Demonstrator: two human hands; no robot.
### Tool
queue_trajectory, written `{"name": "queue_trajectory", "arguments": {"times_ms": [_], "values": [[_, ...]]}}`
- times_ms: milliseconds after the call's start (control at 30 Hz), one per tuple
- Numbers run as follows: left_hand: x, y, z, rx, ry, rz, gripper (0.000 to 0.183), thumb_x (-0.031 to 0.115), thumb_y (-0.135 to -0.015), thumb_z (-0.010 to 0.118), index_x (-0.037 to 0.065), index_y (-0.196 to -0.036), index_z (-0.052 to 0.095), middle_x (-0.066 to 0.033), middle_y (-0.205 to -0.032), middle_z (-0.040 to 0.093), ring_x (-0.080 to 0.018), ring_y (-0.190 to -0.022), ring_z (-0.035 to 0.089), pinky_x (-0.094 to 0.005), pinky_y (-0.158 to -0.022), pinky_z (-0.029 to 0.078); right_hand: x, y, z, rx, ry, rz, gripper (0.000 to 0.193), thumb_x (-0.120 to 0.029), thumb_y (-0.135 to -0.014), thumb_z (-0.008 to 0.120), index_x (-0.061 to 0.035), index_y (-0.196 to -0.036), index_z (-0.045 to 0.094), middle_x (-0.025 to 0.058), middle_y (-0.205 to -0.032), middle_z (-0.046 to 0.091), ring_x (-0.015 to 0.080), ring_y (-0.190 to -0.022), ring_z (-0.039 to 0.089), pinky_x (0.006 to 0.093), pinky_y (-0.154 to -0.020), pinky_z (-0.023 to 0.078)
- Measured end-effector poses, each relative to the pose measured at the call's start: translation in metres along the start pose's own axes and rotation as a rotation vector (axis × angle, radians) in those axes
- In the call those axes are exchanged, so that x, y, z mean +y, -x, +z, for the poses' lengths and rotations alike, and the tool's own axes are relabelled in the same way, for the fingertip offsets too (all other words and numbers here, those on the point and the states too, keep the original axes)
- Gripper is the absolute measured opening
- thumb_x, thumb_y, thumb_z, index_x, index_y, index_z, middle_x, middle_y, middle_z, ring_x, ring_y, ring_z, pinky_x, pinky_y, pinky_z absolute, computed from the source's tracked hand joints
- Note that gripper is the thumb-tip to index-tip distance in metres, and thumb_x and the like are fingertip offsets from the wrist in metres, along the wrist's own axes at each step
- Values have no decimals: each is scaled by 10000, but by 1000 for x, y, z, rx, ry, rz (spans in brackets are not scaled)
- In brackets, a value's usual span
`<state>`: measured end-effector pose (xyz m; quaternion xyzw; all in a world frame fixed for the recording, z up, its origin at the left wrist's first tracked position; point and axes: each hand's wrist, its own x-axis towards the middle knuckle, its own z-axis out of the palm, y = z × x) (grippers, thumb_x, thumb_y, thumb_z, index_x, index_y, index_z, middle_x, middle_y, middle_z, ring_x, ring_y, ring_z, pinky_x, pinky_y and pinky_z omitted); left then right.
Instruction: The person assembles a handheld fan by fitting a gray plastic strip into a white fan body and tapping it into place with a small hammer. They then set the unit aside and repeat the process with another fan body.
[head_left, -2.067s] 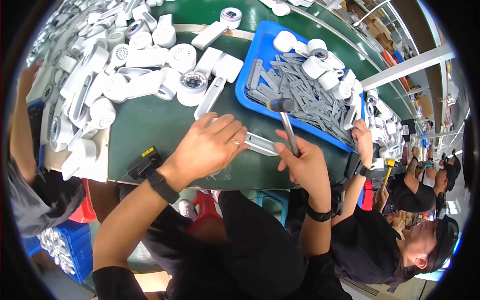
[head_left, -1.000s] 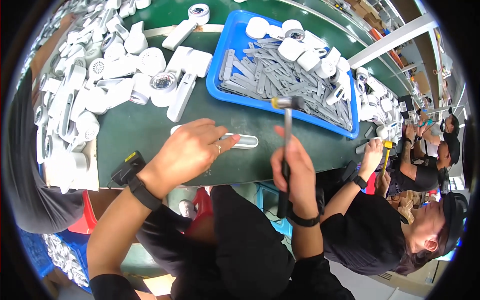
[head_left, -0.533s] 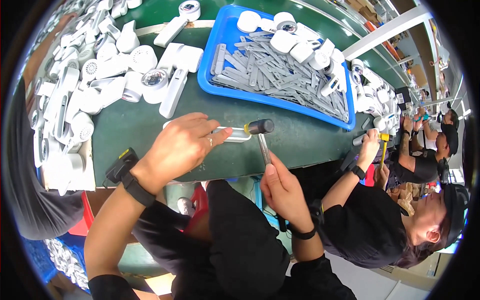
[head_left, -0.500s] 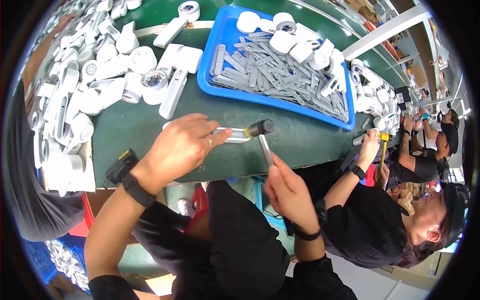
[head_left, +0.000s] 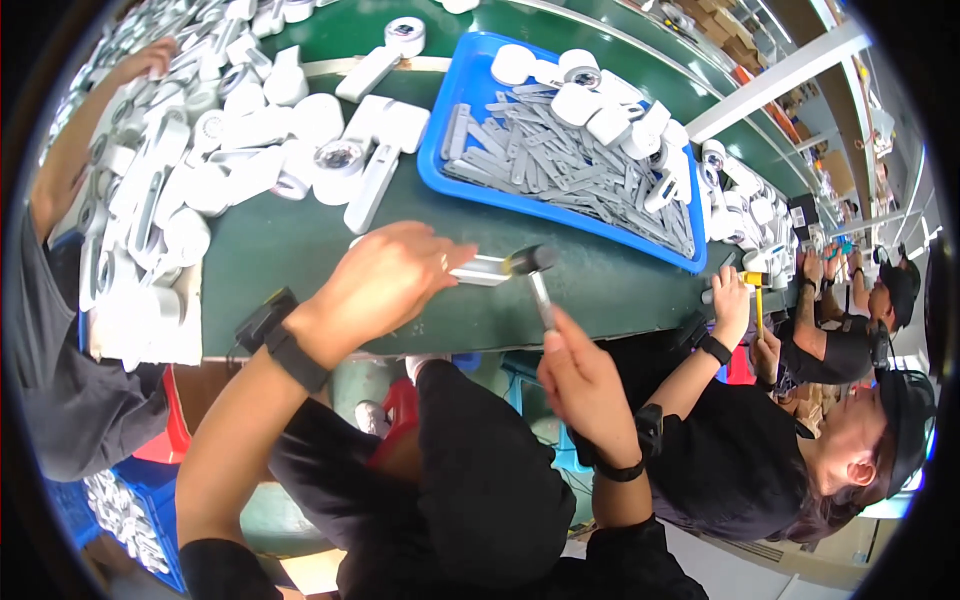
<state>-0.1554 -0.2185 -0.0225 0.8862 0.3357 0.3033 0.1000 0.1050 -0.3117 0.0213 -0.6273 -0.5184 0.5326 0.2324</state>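
Observation:
My left hand [head_left: 385, 272] is closed over a white handheld device lying on the green table. Only its slim handle [head_left: 486, 270] with a grey inlay shows beyond my fingers; the rest is hidden under the hand. In my right hand [head_left: 588, 385] is a small mallet [head_left: 541, 300], gripped by its metal shaft. Its black head, with a yellow band, is at the free end of the handle; whether the two touch I cannot tell. Above my left hand lies a similar white device [head_left: 372, 188] with its handle pointing toward me.
A blue tray [head_left: 560, 212] behind my hands holds many grey strips [head_left: 545, 150] and several white devices. White devices [head_left: 240, 130] are heaped at the left, where another person's hand [head_left: 145, 62] reaches in. A co-worker [head_left: 740, 440] with a yellow hammer [head_left: 757, 290] sits close at my right.
The view has shifted slightly, and the tray and pile appear farther right. My mallet stays by the handle's end, its head slightly blurred. At the left, the other person's hand has come over the pile.

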Motion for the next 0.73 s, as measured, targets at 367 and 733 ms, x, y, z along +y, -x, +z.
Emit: {"name": "queue_trajectory", "arguments": {"times_ms": [367,733], "values": [[22,27,-61,-325,-159,184,103,126,-731,680,57,-773,743,-68,-1125,701,-290,-1248,558,-456,-1230,360,40,-76,-8,50,-191,-292,441,-317,-1135,416,-57,-1485,488,-30,-683,461,43,-466,379,215,-409,325],[36,148,-22,293,-56,-492,577,123,-789,867,127,-1335,682,-186,-1434,610,-369,-1220,645,-439,-1018,524,48,-81,-11,91,-344,-369,474,-317,-1124,418,7,-1464,487,28,-786,524,67,-414,406,227,-354,327]]}}
